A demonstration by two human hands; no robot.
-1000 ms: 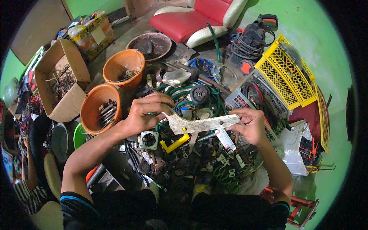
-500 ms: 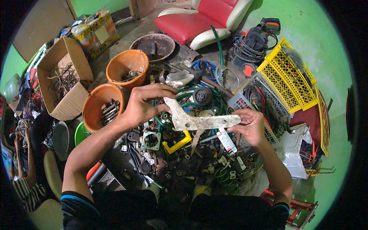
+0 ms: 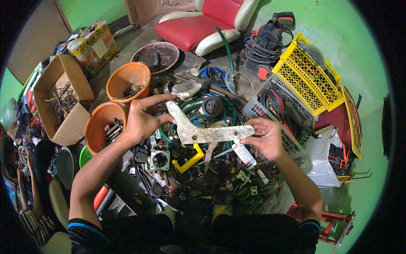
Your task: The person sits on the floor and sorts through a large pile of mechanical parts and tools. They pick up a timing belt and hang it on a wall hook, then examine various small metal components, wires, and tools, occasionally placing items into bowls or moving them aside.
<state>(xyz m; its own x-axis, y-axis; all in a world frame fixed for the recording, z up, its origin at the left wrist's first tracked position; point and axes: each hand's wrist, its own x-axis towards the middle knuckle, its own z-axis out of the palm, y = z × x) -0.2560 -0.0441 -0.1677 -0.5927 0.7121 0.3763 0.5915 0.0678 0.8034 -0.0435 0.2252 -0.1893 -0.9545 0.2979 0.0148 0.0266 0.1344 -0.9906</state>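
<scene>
A flat, scuffed whitish metal bracket [image 3: 210, 133], bent at one end and with holes through it, is held up in the air above a heap of parts. My left hand [image 3: 143, 116] pinches its upturned end between thumb and fingers. At the straight end, my right hand [image 3: 267, 137] grips the tip with thumb and fingertips. Just below the bracket lie a yellow angled piece [image 3: 189, 159], a white box with a red band [image 3: 244, 155] and a square metal flange [image 3: 159, 160]. A black round wheel [image 3: 212, 106] sits among green hose behind it.
Two orange buckets [image 3: 111, 80] with metal parts stand at the left, near a cardboard box [image 3: 75, 125] of wires. Behind are a brown basin [image 3: 169, 51] and a red seat [image 3: 192, 31]. Yellow crates [image 3: 307, 80] lean at the right. Another person's arm [image 3: 34, 182] shows far left.
The whole view has shifted, so most surroundings appear further left. Both hands still hold the bracket at its two ends, in nearly the same pose.
</scene>
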